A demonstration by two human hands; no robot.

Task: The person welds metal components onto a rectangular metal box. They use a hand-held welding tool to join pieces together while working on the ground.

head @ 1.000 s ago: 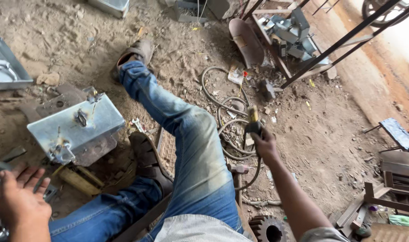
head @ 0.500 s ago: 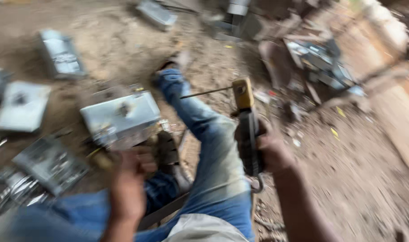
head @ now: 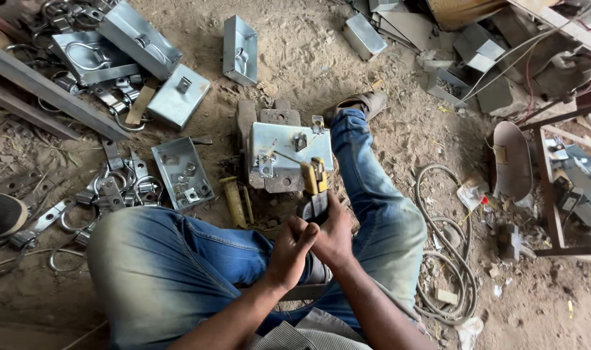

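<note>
I sit on the dirt floor in blue jeans with a galvanised metal box (head: 284, 144) lying between my legs. My right hand (head: 337, 234) grips the dark handle of a yellow-headed welding electrode holder (head: 314, 185). My left hand (head: 290, 251) closes around the same handle from the left, touching the right hand. A thin electrode rod (head: 287, 157) runs from the holder's jaws up and left, with its tip at a small bracket on the box's lid. The lower part of the handle is hidden by my fingers.
Several similar metal boxes (head: 179, 96) and loose shackles (head: 107, 194) are scattered to the left and rear. An open tray of small parts (head: 182, 174) lies beside my left knee. A coiled cable (head: 454, 259) and a curved welding shield (head: 510, 161) lie to the right. A steel bar (head: 49, 91) crosses the upper left.
My right hand brought the holder from the right side in over the box. My left hand left the ground at the left and joined it on the handle. The view has steadied.
</note>
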